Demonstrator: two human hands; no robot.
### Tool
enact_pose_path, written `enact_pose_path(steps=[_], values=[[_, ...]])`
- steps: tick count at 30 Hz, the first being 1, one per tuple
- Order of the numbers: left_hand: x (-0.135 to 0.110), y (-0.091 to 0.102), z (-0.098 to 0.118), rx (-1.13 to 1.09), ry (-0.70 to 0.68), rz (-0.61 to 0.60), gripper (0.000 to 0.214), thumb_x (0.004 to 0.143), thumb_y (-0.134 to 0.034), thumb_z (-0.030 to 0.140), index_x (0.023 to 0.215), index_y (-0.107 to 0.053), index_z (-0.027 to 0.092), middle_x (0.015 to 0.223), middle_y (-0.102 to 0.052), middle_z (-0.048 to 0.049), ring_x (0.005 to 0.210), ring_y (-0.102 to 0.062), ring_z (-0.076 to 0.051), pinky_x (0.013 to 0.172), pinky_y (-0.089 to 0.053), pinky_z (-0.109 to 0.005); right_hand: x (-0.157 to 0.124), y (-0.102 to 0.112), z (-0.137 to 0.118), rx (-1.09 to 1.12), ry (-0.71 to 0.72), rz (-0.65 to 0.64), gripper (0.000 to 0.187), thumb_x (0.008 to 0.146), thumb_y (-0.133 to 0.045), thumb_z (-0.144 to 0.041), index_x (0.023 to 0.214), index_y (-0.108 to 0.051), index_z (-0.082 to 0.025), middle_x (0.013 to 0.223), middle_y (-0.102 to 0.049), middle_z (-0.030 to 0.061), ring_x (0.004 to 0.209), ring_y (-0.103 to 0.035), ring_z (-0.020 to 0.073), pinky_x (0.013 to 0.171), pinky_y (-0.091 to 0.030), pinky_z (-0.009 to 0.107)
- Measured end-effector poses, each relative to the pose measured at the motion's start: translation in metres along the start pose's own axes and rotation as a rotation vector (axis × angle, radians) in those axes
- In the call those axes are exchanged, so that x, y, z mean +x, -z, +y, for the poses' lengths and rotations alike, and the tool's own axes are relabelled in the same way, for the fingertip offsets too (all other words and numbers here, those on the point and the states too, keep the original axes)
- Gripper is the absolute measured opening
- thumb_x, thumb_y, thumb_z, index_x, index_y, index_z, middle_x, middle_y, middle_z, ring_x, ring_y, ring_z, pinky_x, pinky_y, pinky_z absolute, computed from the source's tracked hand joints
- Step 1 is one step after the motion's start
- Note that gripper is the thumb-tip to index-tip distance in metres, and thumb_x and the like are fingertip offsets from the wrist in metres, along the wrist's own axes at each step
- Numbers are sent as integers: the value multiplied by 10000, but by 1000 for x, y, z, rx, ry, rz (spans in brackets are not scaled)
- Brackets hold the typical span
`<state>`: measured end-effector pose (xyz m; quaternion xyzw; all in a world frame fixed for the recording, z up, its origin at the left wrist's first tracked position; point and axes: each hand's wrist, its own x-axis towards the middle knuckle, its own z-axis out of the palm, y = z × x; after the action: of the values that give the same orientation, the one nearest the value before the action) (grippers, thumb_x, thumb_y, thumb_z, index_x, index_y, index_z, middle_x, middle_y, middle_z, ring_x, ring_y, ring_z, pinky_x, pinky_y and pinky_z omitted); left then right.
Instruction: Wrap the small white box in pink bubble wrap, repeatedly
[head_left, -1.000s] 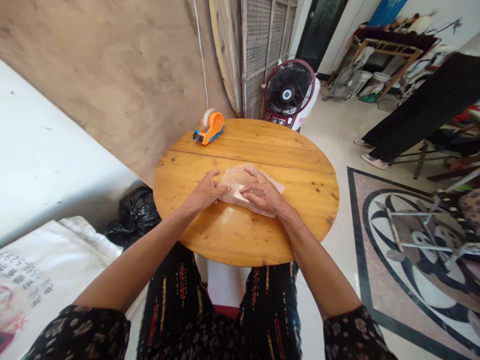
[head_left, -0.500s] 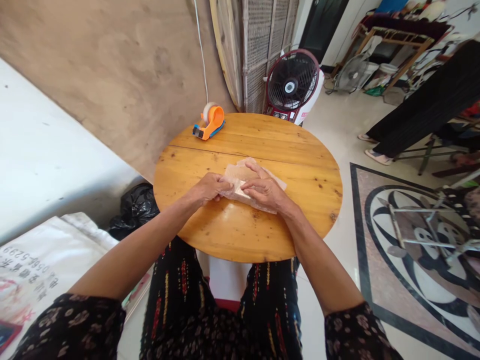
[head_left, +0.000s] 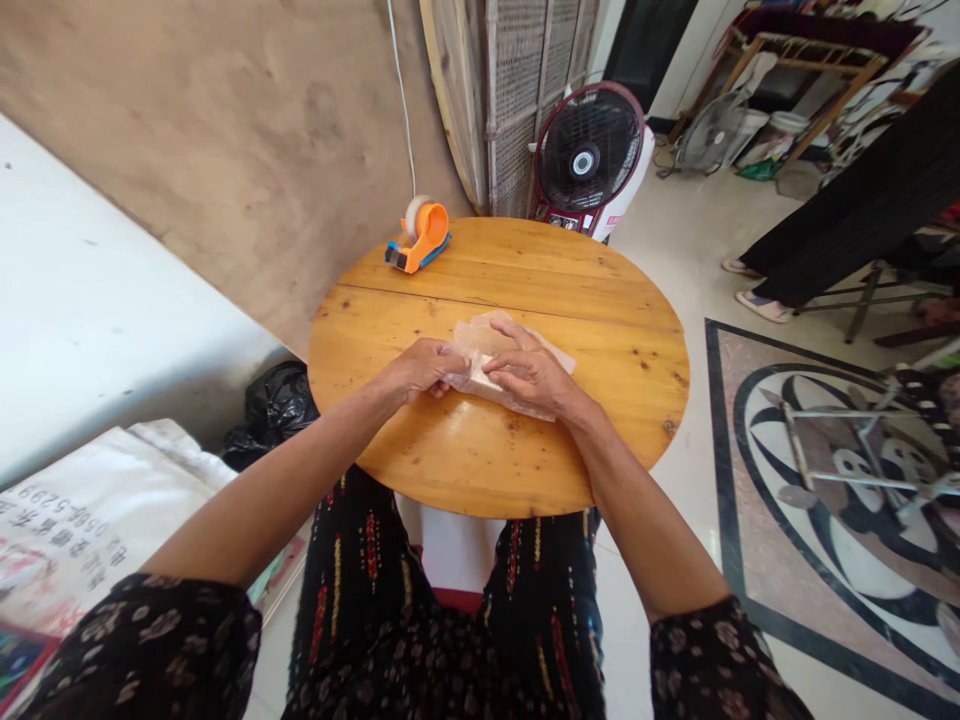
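Note:
A clear plastic bag (head_left: pixel 487 345) with something pale inside lies flat near the middle of a round wooden table (head_left: pixel 600 310). My left hand (head_left: pixel 416 365) pinches the bag's left end with its fingers curled. My right hand (head_left: pixel 532 378) rests on top of the bag, fingers bent and pressing it down. An orange tape dispenser (head_left: pixel 420 238) stands at the table's far left edge, well away from both hands.
A red-rimmed fan (head_left: pixel 589 160) stands on the floor behind the table. A black bag (head_left: pixel 274 405) and a printed white sack (head_left: pixel 82 520) lie at the left. Another person's legs (head_left: pixel 825 250) are at the right, beside metal frames (head_left: pixel 847 450) on the patterned floor.
My left hand's fingers went from lying spread on the bag's edge to a closed pinch on it. My right hand stayed on the bag. The view tipped slightly.

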<state>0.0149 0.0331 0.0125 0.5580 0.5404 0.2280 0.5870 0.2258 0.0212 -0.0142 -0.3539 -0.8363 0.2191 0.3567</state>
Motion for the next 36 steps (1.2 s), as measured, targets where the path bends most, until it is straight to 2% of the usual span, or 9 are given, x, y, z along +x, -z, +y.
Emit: enact_pose_path(steps=[7,11,13,21,26,28,32,36], values=[[2,-4,-1,-40,4,20,241,780,-548,174,542,-511,163,410,-467,37,330,-399,-77,358,-298,-208,-1,1,-1,-10,-6,-8,145,836,-614,-265,883,-739,-208,1454,-442,107,1345,-413,257,1092,-333,443],[4,-7,-4,-121,5,-1,311,825,-580,357,587,-541,161,439,-490,28,342,-418,-81,359,-304,-210,-2,-1,2,-23,0,-3,144,842,-613,-279,895,-734,-222,1458,-441,87,1354,-399,246,1104,-316,452],[4,-8,-4,-121,-17,-18,312,818,-599,377,603,-542,159,457,-489,33,351,-410,-72,363,-306,-202,-2,-2,3,-12,-2,-2,148,846,-613,-295,890,-735,-225,1459,-439,83,1346,-410,243,1099,-324,445],[3,-16,4,14,-93,64,205,773,-571,246,598,-520,154,476,-460,50,399,-390,-61,402,-270,-186,0,0,2,-7,-4,-10,125,830,-623,-261,882,-734,-237,1458,-448,74,1344,-415,244,1100,-325,451],[1,-20,6,231,-272,200,181,717,-558,214,566,-483,150,516,-425,58,471,-368,-56,457,-248,-187,-1,0,2,-2,-10,-6,129,838,-617,-258,883,-737,-243,1467,-439,62,1353,-405,235,1102,-328,445],[0,-21,5,281,-301,236,168,721,-550,222,580,-495,148,531,-434,54,494,-379,-61,472,-263,-187,-1,0,2,0,-10,-12,128,838,-620,-261,885,-738,-240,1466,-440,66,1355,-402,238,1102,-327,446],[-2,-23,2,269,-297,255,133,718,-566,238,628,-541,144,563,-493,40,513,-431,-69,478,-300,-180,-2,0,3,-8,-2,-18,136,845,-618,-275,899,-738,-242,1457,-448,64,1358,-396,233,1106,-323,444],[-3,-21,4,92,-184,145,114,722,-560,242,665,-568,143,532,-511,32,433,-443,-73,419,-310,-185,-2,-1,4,-3,1,-9,143,849,-615,-275,911,-739,-239,1457,-443,73,1343,-413,236,1093,-335,443]])
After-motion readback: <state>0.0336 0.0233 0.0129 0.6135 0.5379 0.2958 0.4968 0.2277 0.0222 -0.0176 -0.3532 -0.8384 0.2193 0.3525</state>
